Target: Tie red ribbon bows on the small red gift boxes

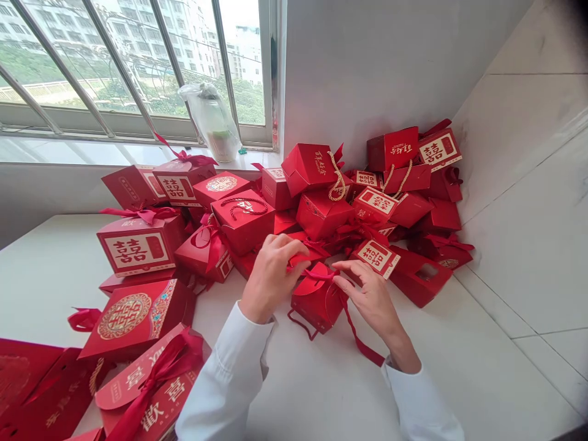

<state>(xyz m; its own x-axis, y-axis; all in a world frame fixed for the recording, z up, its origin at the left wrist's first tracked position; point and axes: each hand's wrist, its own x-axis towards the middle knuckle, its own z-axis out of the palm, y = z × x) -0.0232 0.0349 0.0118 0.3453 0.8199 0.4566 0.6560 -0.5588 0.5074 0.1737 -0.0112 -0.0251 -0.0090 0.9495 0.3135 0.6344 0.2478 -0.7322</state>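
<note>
A small red gift box (pixel 316 306) stands on the white tabletop in front of me, its curved flaps drawn together at the top. Across those flaps runs a red ribbon (pixel 321 275), with one long tail hanging down the right side to the table. My left hand (pixel 274 275) pinches the ribbon at the box's left, fingers curled. On the other side, my right hand (pixel 367 294) has thumb and forefinger closed about the ribbon near the knot. A dark red cord handle (pixel 301 326) droops from the box's lower left.
Red boxes with double-happiness labels (pixel 135 252) are heaped behind and to the left, some with gold rope handles (pixel 339 177). A large ribboned box (pixel 156 386) lies at the near left. Walls enclose the right and back; a plastic-bagged cup (pixel 215 125) stands on the barred window's sill.
</note>
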